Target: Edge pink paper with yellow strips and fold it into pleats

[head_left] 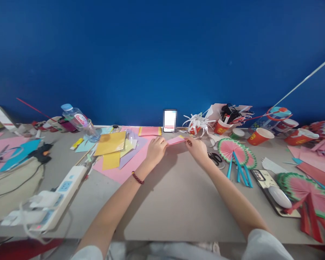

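Note:
A small piece of pink paper (pixel 175 140) with a yellow edge is stretched between my two hands, just above the table. My left hand (pixel 157 148) pinches its left end, and a beaded bracelet circles that wrist. At the right end, the fingers of my right hand (pixel 196 148) are closed on the same paper. Behind it lies another pink sheet with yellow edges (pixel 150 131). A phone (pixel 169 121) with a lit screen stands upright against the blue wall. Black-handled scissors (pixel 216 160) lie beside my right wrist.
Yellow paper (pixel 111 143) and other coloured sheets lie left, near a tilted bottle (pixel 79 119) and a white power strip (pixel 63 196). Watermelon-patterned paper fans (pixel 233 150), a phone with a mouse (pixel 280 196) on it, and red cups (pixel 260 137) stand or lie right.

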A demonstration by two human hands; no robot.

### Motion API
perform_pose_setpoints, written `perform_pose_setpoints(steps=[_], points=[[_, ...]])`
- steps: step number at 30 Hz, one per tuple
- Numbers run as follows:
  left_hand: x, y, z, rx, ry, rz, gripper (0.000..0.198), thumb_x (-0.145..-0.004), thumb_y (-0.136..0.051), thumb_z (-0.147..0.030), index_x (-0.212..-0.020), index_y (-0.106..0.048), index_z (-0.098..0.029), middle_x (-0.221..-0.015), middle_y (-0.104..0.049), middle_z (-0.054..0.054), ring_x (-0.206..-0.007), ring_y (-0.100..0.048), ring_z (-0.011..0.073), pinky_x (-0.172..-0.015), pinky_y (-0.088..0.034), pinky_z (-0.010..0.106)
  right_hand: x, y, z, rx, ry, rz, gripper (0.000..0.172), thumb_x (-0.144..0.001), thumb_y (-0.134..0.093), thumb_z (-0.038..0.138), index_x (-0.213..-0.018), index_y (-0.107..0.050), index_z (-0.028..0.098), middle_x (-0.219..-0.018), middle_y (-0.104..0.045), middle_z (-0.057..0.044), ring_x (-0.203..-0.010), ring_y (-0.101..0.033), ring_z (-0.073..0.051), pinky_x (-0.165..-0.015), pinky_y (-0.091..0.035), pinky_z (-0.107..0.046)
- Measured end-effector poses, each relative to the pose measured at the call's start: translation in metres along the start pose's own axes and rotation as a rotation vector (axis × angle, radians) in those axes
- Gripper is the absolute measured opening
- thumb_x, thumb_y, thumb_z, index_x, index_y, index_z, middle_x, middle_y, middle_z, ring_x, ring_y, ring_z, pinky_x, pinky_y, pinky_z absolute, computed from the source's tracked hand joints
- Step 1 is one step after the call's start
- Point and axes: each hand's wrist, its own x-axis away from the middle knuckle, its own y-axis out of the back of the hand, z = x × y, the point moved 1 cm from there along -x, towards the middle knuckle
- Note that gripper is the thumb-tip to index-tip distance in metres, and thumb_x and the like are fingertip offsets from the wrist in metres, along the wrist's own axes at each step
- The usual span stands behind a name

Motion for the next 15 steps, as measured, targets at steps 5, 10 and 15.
perform_pose_setpoints(steps=[5, 10, 15], points=[[0.007, -0.009, 0.006, -0.091, -0.079, 0.069, 0.024, -0.092, -0.043, -0.014, -0.077, -0.061, -0.016, -0.081, -0.059, 0.006, -0.079, -0.051, 0.0203, -0.069, -0.039, 0.034, 0.015, -0.011, -0.008, 0.352, 0.391, -0.138, 0.022, -0.088, -0.048, 0.017, -0.083, -0.070, 0.019, -0.071, -0.065, -0.009, -0.070, -0.054, -0.021, -0.065, -0.036, -0.031], [0.022, -0.024, 0.016, -0.164, -0.185, 0.150, 0.029, -0.095, -0.035, -0.013, -0.079, -0.059, -0.015, -0.078, -0.057, 0.008, -0.077, -0.053, 0.0214, -0.068, -0.039, 0.034, 0.028, -0.026, -0.018, 0.435, 0.638, -0.188, 0.025, -0.089, -0.045, 0.009, -0.078, -0.066, 0.017, -0.083, -0.064, -0.010, -0.079, -0.050, -0.021, -0.069, -0.035, -0.032], [0.035, -0.034, 0.024, -0.103, -0.252, 0.226, 0.024, -0.095, -0.038, -0.014, -0.082, -0.058, -0.016, -0.077, -0.056, 0.005, -0.077, -0.054, 0.0191, -0.069, -0.040, 0.031, 0.027, -0.036, -0.027, 0.310, 0.719, -0.116, 0.027, -0.091, -0.042, 0.007, -0.082, -0.066, 0.017, -0.081, -0.064, -0.008, -0.078, -0.052, -0.019, -0.070, -0.036, -0.031]])
